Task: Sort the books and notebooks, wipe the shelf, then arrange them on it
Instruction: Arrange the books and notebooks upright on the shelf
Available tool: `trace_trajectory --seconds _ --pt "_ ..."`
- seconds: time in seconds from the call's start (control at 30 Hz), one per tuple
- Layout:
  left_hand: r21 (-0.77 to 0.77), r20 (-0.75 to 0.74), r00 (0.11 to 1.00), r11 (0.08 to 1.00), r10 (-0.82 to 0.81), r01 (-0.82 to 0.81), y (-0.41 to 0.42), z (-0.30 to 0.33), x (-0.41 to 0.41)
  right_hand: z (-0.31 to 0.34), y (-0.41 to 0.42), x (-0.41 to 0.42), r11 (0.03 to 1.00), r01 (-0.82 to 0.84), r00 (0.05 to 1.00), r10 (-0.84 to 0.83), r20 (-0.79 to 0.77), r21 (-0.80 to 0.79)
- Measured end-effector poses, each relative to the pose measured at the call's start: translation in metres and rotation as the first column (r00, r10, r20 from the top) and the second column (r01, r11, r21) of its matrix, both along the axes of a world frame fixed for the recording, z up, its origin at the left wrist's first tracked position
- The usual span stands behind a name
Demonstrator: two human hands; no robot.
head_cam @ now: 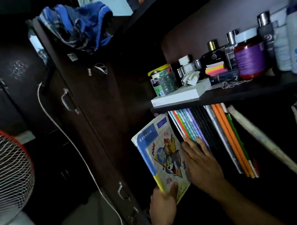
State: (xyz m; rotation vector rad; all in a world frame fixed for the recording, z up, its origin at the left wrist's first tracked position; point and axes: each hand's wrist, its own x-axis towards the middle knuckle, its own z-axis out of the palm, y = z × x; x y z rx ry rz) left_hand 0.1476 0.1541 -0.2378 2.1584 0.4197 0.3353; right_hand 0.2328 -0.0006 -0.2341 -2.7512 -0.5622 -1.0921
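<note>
A: Big dark wardrobe point(89, 103) on the left, and beside it the shelf unit, upper shelf point(232, 94) crowded with bottles and a red jar point(250, 58)

B: Down on the lower shelf, a row of notebooks point(209, 135) stands on edge and leans, starting near the shelf's left end

A: Right hand point(202, 163) is flat, fingers straight, pressing against the leftmost spines to hold that row back

B: And the left hand point(163, 202) has the exercise book point(161, 156), thumb over the cover and fingers curled under its bottom edge, at the shelf's left end just beside the row

A: Looks like it's going into the gap on the left. How will it handle?

B: Thin and light, I'd judge, soft cover, so it'll flop if pinched at a corner. Best taken near the spine, low down. The glossy cover may be slippery
</note>
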Motion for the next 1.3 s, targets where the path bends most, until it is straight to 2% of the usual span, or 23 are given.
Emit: trace_trajectory --seconds 0.1,0.27,0.33,0.43,0.5,0.6,0.7,0.73,0.8,0.87,0.93,1.0,1.1,1.3 --pt "0.043 0.024 1.000 0.999 -0.006 0.005 0.008 -0.006 0.019 -0.007 0.000 0.005 0.998 -0.032 0.999 0.032 -0.003 0.057" --pt "-0.059 0.127 0.990 0.997 0.055 -0.048 0.007 -0.002 0.021 -0.010 0.003 0.009 0.998 -0.037 0.999 0.037 0.009 0.049" --pt "-0.081 0.121 0.992 0.996 -0.021 0.032 0.008 -0.002 0.021 -0.011 0.004 0.010 1.000 -0.010 1.000 0.010 -0.019 0.006" --pt "-0.134 0.011 0.990 0.981 -0.143 0.143 0.006 -0.001 0.022 -0.013 0.003 0.013 0.999 0.016 0.998 -0.018 -0.058 -0.039" --pt "-0.074 -0.042 0.984 0.983 -0.173 0.169 0.006 0.000 0.028 -0.014 0.004 0.013 1.000 0.010 0.999 -0.011 -0.033 -0.026" --pt "0.162 -0.132 0.980 0.972 -0.151 0.172 -0.002 0.014 0.047 -0.013 0.005 0.013 1.000 -0.027 0.997 0.025 0.068 0.016" --pt "0.181 -0.140 0.973 0.962 -0.182 0.206 -0.014 0.025 0.065 -0.013 0.005 0.014 0.998 -0.042 0.993 0.037 0.114 0.040" --pt "0.210 -0.123 0.978 0.958 -0.170 0.193 -0.019 0.026 0.067 -0.012 0.006 0.013 0.999 -0.035 0.994 0.031 0.104 0.038" --pt "0.247 0.021 0.988 0.958 -0.154 0.144 -0.023 0.017 0.070 -0.012 0.007 0.011 0.999 -0.026 0.996 0.024 0.084 0.021" --pt "0.141 0.307 0.941 0.984 -0.146 0.107 -0.021 0.008 0.064 -0.012 0.006 0.010 0.999 -0.037 0.996 0.034 0.085 0.038" --pt "0.077 0.496 0.866 0.996 -0.068 0.034 -0.019 0.006 0.058 -0.011 0.006 0.010 1.000 -0.024 0.997 0.023 0.078 0.017" --pt "0.101 0.548 0.833 0.995 -0.078 0.026 -0.018 0.006 0.058 -0.011 0.006 0.010 1.000 0.007 0.998 -0.006 0.056 -0.008" --pt "0.170 0.539 0.831 0.984 -0.139 0.054 -0.019 0.004 0.064 -0.010 0.004 0.010 1.000 0.019 0.998 -0.018 0.055 -0.024" --pt "0.254 0.497 0.805 0.941 -0.324 0.222 -0.016 0.000 0.070 -0.009 0.006 0.010 0.998 0.044 0.999 -0.044 0.010 -0.040"
